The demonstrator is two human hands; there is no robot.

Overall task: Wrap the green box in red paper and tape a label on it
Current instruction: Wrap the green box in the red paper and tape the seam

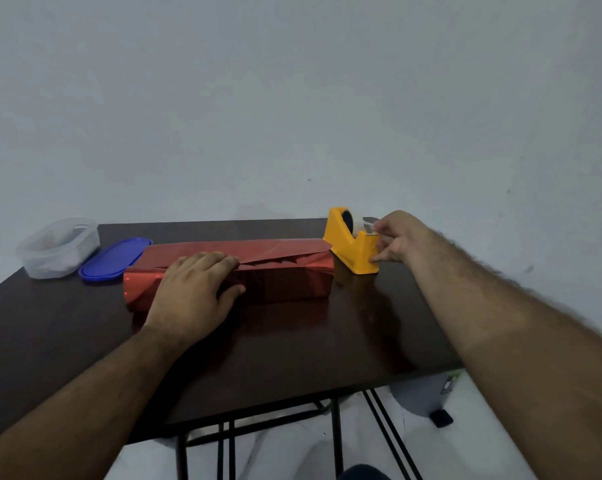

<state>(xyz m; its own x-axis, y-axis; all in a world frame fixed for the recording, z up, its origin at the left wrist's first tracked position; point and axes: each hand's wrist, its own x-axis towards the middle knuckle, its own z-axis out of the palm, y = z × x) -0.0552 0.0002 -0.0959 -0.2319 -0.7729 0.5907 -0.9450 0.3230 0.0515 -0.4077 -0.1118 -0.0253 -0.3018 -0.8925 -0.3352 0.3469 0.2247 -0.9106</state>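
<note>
Two bare forearms enter from 7 and 4 o'clock. No sleeves, watch, rings or gloves are visible on either. Right forearm [493,306] carries visible hair along its upper edge. Left hand [192,292] and right hand [396,237] are bare. White trousers [361,445] show at 6 o'clock below.

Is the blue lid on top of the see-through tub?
No, the blue lid lies flat on the table beside the clear tub, which stands open.
</note>
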